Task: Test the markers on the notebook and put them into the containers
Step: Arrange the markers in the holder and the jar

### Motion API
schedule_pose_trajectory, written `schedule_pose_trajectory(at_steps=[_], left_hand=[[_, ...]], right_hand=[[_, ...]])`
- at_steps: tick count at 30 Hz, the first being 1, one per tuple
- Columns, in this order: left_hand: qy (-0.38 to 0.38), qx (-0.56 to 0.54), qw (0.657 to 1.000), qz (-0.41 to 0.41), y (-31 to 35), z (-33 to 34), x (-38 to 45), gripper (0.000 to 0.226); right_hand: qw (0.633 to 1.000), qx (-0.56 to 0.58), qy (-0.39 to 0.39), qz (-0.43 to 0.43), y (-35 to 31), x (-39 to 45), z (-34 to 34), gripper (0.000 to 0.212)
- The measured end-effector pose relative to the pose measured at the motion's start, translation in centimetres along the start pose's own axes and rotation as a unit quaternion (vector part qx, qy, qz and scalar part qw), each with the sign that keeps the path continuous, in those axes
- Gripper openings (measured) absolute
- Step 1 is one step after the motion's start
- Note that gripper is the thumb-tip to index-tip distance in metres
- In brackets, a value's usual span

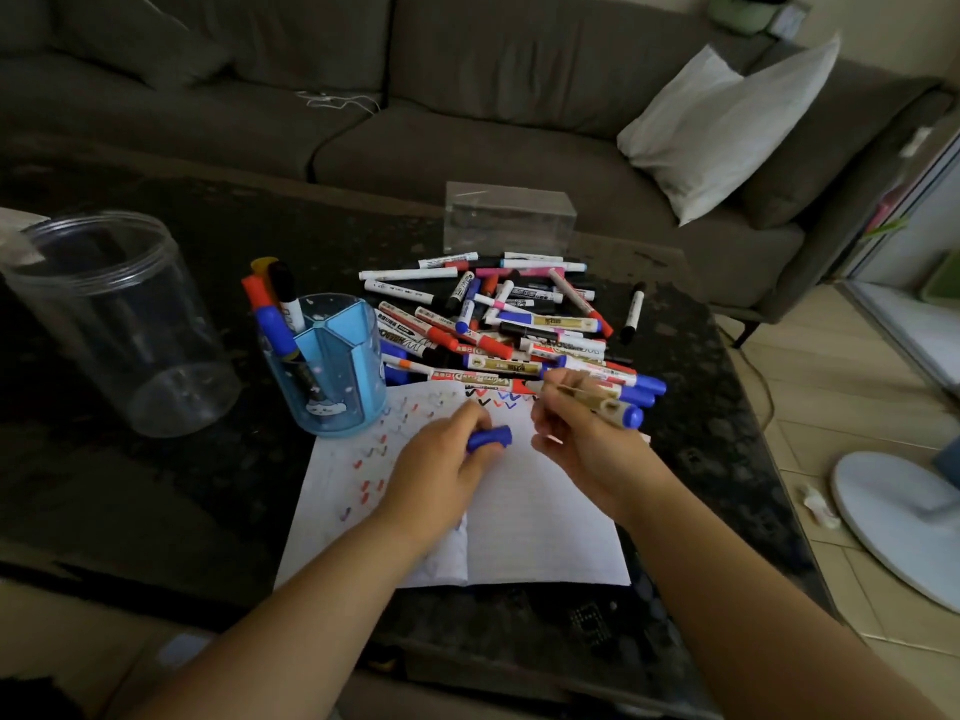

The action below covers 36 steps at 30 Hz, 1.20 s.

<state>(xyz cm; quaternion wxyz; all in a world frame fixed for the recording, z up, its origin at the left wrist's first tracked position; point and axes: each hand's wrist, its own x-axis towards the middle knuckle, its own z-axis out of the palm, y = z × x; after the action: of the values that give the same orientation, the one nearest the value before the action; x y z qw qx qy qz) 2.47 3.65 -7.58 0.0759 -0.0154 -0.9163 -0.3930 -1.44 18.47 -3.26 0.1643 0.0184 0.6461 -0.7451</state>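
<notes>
A: The marker we are testing is sitting in our right hand — fingers are curling round its barrel, the blue end pointing out to the right, just above the notebook.

B: And our left hand is pinching the blue cap, right beside the right hand, over the same open page.

A: We are seeing red, blue and black ticks on the paper just beyond our fingertips and to the left of the left hand.

B: The pile of markers is lying just beyond both hands, touching the notebook's far edge.

A: The blue pen holder is standing left of the left hand — it is holding a few markers. Farther left we are seeing the clear jar; well beyond the pile, the clear box.
</notes>
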Motion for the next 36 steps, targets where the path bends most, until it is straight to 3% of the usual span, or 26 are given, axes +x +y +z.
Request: schedule_pose_trajectory(at_steps=[4,6,12,14,36], left_hand=[[0.015,-0.006,1.000,0.026,-1.4,0.9,0.1,0.037],[0.022,0.012,0.997,0.069,-1.7,1.2,0.3,0.034],[0.032,0.045,0.994,0.092,-2.7,1.9,0.9,0.025],[0.031,0.048,0.993,0.099,-3.0,2.1,1.0,0.025],[0.045,0.051,0.993,0.095,-2.5,2.0,0.7,0.031]], right_hand=[[0.981,-0.168,0.043,-0.081,1.2,2.6,-0.1,0.029],[0.969,-0.222,0.059,-0.095,1.8,3.5,-0.4,0.038],[0.958,-0.218,0.152,-0.107,3.3,6.0,-1.1,0.016],[0.949,-0.230,0.170,-0.131,3.7,6.2,-1.2,0.019],[0.935,-0.297,0.145,-0.133,3.8,6.3,-0.9,0.023]])
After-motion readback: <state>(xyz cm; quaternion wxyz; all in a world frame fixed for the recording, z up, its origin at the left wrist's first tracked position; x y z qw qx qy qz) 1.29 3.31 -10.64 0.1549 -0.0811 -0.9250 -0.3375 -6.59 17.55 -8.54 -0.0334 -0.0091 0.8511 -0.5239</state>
